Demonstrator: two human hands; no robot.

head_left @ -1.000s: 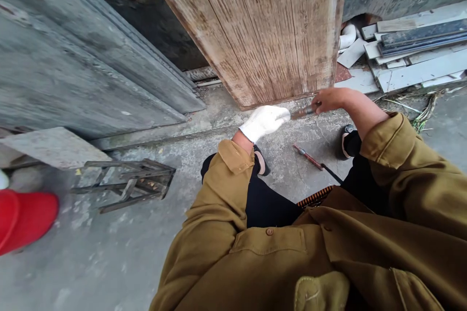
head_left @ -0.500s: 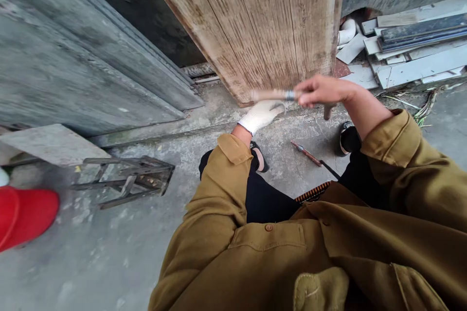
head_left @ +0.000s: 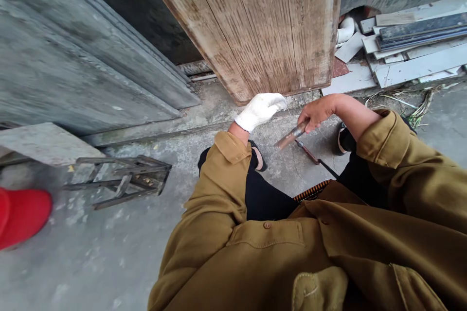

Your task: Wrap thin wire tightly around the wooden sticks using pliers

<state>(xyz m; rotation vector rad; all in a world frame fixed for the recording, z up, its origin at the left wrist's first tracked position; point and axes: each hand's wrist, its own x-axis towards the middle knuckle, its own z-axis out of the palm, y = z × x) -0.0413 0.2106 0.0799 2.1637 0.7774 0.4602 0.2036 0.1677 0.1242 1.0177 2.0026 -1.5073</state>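
My left hand, in a white knit glove, is closed in a pinch by the lower edge of a worn plank panel. A thin pale strand shows at its fingertips; what they hold is too small to make out. My bare right hand is wrapped around a wooden-handled tool, whose visible end points down and left, slightly blurred. The rest of that tool is hidden by the hand. Below it, a second tool with a reddish-brown handle and a dark shaft lies on the concrete between my feet.
Stacked tile and board offcuts lie at the right, near a white pipe and dry stalks. Leaning grey panels are at the left. A small wooden stool frame and a red object are on the left floor.
My right hand has lowered slightly, and its tool has swung from pointing left above the gloved hand to pointing down-left towards the floor. My left hand has stayed nearly in place.
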